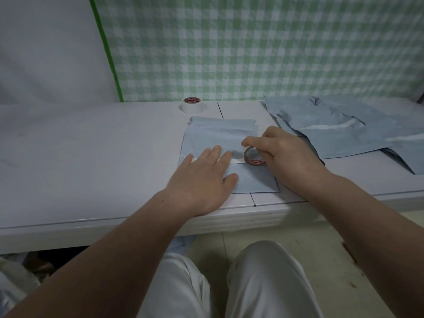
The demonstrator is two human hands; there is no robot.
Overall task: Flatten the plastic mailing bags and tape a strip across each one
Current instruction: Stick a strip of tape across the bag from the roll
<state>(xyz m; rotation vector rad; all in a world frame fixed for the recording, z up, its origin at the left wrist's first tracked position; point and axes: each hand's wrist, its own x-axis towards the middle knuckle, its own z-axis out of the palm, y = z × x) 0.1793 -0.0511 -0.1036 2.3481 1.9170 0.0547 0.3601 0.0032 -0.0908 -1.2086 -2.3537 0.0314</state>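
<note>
A pale blue mailing bag (215, 134) lies flat on the white table (91, 157) in front of me. A white strip of tape (236, 161) runs across the bag's middle. My left hand (204, 180) presses flat on the bag and the strip, fingers straight. My right hand (284, 154) grips a small roll of tape (253, 158) that stands on edge on the bag at the strip's right end; the strip runs from the roll leftward under my left fingers.
A second, wider roll of white tape (192, 104) stands at the table's back edge. A heap of crumpled blue mailing bags (348, 127) lies at the right. A green checked cloth (252, 47) hangs behind. My knees are below the table's front edge.
</note>
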